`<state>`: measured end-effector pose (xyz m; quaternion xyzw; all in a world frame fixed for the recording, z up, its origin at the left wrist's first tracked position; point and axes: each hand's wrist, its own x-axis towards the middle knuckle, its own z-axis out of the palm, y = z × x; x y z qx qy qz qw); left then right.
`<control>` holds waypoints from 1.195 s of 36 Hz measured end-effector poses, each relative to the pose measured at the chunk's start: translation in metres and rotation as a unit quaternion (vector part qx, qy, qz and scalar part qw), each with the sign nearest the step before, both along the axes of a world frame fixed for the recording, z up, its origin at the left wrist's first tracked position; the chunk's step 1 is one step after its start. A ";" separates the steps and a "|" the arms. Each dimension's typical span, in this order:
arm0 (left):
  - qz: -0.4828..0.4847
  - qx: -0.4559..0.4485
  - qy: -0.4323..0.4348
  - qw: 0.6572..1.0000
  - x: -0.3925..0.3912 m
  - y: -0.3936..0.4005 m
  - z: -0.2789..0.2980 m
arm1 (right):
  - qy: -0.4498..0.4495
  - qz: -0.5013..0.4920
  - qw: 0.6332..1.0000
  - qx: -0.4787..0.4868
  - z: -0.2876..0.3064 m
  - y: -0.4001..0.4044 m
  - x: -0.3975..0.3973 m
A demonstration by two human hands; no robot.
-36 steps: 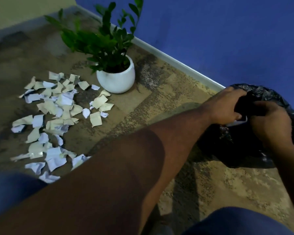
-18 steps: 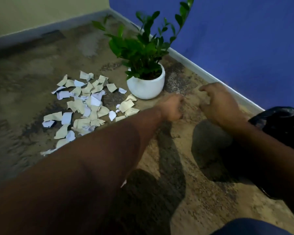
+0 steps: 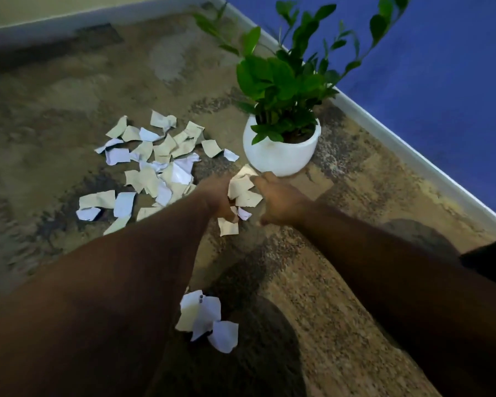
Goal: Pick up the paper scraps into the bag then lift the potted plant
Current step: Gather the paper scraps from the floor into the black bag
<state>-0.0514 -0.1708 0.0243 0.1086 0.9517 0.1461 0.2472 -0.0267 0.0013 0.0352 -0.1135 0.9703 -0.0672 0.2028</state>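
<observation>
No writing can be read on anything. The left hand (image 3: 216, 196) and right hand (image 3: 279, 200) press together around a clump of paper scraps (image 3: 242, 191) just in front of the white potted plant (image 3: 281, 150). More scraps lie scattered on the carpet (image 3: 55, 110) to the left, a few nearer the person. The black bag (image 3: 490, 262) shows at the right edge.

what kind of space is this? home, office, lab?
Likely a room corner in a home: patterned carpet on the floor, white baseboard under a blue wall, and a potted plant standing on the floor. An office can't be ruled out.
</observation>
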 end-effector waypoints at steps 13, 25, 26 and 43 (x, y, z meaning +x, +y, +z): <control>0.023 -0.048 -0.010 0.999 -0.006 -0.004 -0.055 | -0.034 0.019 0.998 0.055 -0.059 -0.044 -0.045; 0.011 -0.038 0.026 0.999 -0.018 -0.003 -0.074 | -0.038 0.038 0.996 0.078 -0.076 -0.030 -0.063; 0.010 -0.028 0.033 0.999 -0.019 -0.004 -0.075 | -0.022 0.035 0.997 0.066 -0.076 -0.029 -0.061; -0.021 0.076 0.056 0.995 -0.004 0.002 -0.065 | 0.088 -0.082 0.988 -0.094 -0.074 -0.031 0.008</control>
